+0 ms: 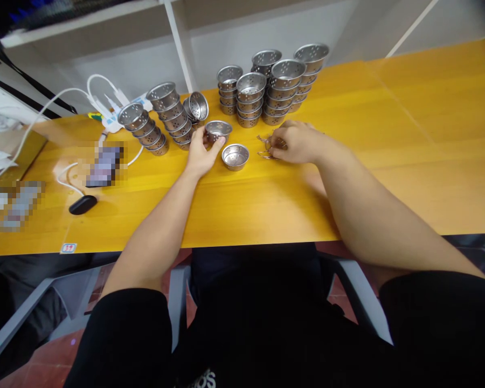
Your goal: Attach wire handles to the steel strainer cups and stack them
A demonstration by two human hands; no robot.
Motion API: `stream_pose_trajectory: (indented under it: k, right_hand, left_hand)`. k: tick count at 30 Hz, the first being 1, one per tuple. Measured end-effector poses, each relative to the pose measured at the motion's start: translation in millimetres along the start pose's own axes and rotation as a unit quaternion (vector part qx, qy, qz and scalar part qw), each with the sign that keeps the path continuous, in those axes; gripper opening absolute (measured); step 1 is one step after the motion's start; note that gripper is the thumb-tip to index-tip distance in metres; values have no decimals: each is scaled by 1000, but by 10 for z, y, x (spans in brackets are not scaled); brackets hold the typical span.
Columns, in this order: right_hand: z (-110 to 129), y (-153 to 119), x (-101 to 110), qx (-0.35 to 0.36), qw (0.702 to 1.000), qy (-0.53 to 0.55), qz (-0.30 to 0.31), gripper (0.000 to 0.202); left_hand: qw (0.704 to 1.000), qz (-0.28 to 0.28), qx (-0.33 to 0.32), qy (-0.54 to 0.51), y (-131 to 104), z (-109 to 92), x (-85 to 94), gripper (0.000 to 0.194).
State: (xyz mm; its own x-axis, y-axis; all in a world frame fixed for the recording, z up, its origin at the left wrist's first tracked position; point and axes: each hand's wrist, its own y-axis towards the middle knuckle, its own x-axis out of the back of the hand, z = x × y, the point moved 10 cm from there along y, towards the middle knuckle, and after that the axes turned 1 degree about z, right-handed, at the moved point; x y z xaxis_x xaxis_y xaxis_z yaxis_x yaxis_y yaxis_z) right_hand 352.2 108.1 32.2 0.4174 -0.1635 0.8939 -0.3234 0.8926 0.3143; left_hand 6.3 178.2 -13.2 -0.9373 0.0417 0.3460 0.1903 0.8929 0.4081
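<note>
My left hand (pixel 202 153) is closed round a small perforated metal cup (pixel 219 130), holding it upright near the stacks. Just in front of that cup, a second perforated metal cup (pixel 235 157) sits on the table with its mouth up. Over to the right, my right hand (pixel 293 142) reaches down with bent fingers among some thin bent wire pieces (pixel 267 147). The fingertips are partly hidden, and I cannot make out exactly which wire they pinch.
Stacked perforated cups (pixel 285 91) stand at the back, with leaning stacks (pixel 172 113) further left. One cup (pixel 198 106) is tipped sideways. A power strip (pixel 113 121) with white cables, a blurred phone (pixel 104 166) and a black oval device (pixel 83 205) lie on the left of the yellow table (pixel 242 215).
</note>
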Motion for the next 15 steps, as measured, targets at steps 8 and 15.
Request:
stream_pose_trajectory:
  k: [8,15]
  right_hand:
    - [1011,-101,126,148,985,93,16,57]
    - [1254,-138,96,187,969,153,47,20]
  left_hand:
    - [998,3,-27,52,48,36,10,92]
    - [996,12,-11,85,16,7,43,86]
